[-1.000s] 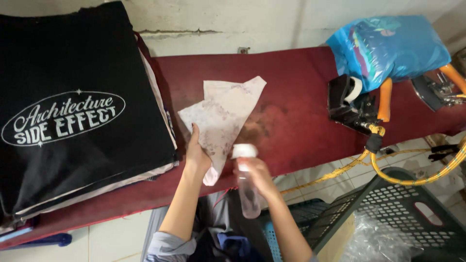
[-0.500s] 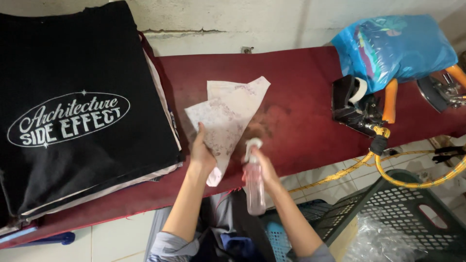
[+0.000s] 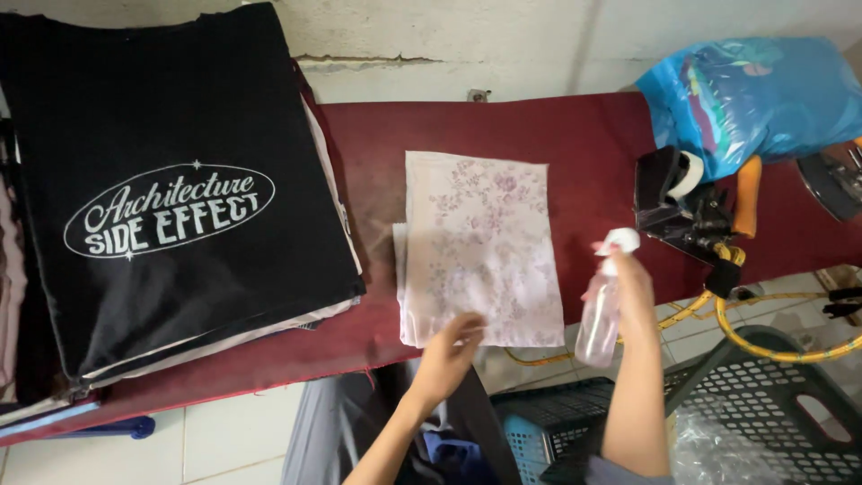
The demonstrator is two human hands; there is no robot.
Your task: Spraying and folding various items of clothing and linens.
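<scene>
Left hand (image 3: 456, 346) rests fingers-down on the near edge of the floral cloth (image 3: 480, 247), loosely spread, pinning it rather than gripping; right hand (image 3: 631, 287) is clamped round a clear spray bottle (image 3: 600, 314), white nozzle up and turned twd the cloth, prob. so mist lands on it. Hands apart, cloth's near right corner btwn them.

Largest first: red padded bench (image 3: 575, 144) runs beyond both hands, carrying everything. Far left of left hand, stack of black printed shirts (image 3: 171, 198), folded flat, w/ paler layers showing underneath. Cloth lies folded flat just beyond left hand, mid-bench. Beyond the right hand and to its right, blue plastic bag (image 3: 754, 99), bulging, contents not visible. Below right hand, dark slotted basket (image 3: 763, 413) holds crumpled clear plastic; a blue basket (image 3: 530, 427) beside it, contents unclear. Yellow cord (image 3: 763, 337) loops over the dark basket's rim.
</scene>
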